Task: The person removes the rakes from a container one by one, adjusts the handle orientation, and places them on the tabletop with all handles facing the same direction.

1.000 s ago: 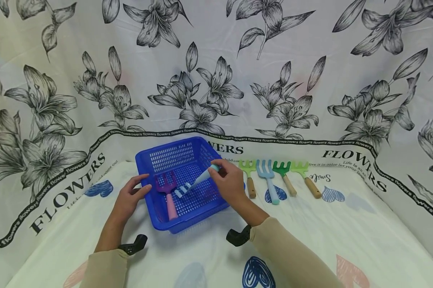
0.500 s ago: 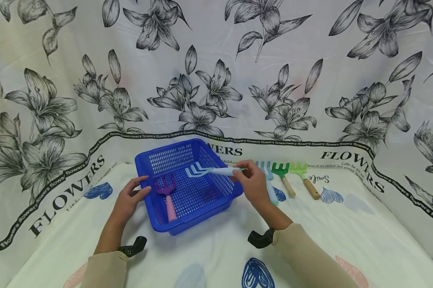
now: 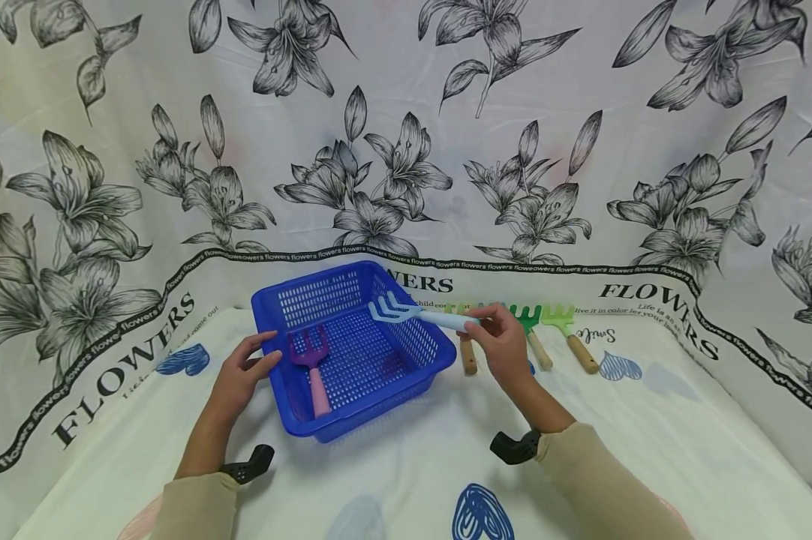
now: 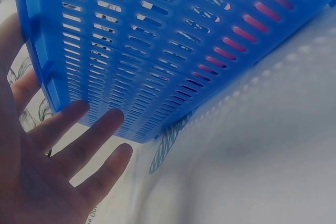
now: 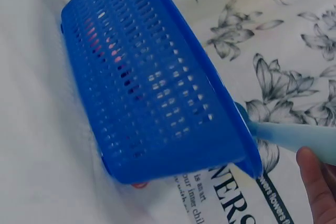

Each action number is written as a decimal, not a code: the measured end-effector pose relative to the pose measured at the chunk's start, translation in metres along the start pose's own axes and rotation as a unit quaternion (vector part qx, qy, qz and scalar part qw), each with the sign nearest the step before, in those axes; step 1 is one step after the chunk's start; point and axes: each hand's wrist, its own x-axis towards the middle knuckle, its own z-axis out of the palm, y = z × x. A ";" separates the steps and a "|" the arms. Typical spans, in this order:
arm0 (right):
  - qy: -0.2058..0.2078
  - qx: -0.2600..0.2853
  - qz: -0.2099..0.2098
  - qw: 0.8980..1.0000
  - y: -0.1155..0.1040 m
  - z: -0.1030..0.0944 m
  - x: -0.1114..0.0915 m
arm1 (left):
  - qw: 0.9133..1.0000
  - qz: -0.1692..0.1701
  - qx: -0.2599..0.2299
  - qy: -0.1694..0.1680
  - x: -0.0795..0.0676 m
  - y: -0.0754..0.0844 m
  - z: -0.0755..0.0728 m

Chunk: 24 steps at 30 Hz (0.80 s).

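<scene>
In the head view, my right hand (image 3: 503, 345) pinches a light blue toy hand rake (image 3: 446, 319) by the end of its handle. Its tines point left over the right rim of a blue plastic basket (image 3: 372, 416). A purple hand fork (image 3: 311, 349) with a pink handle lies inside the basket on the left. My left hand (image 3: 240, 371) grips the basket's left rim. In the left wrist view, several of its fingers (image 4: 100, 124) spread along the outer wall. In the right wrist view, the basket's rim hides the rake's tines.
Right of the basket lie a green rake (image 3: 537, 349) and a lime rake (image 3: 581, 352) with wooden handles. Another wooden-handled rake (image 3: 470, 356) and a light blue one (image 3: 492, 306) are partly hidden by my right hand and its rake. A flower-printed curtain (image 3: 406, 150) hangs behind.
My right hand has lifted the light blue rake out of the basket and moved right with it, levelling its handle. My left hand stays on the rim; the purple fork stays put.
</scene>
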 end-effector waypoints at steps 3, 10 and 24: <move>0.006 -0.005 0.005 1.000 0.002 -0.008 -0.002 | 1.000 -0.001 0.001 0.000 0.000 0.000 0.000; 0.025 -0.008 0.008 1.000 0.008 -0.021 -0.002 | 1.000 0.000 0.004 0.000 0.000 -0.001 0.000; 0.075 -0.049 0.031 0.995 0.013 -0.046 -0.004 | 1.000 -0.006 0.000 -0.003 0.000 0.002 0.000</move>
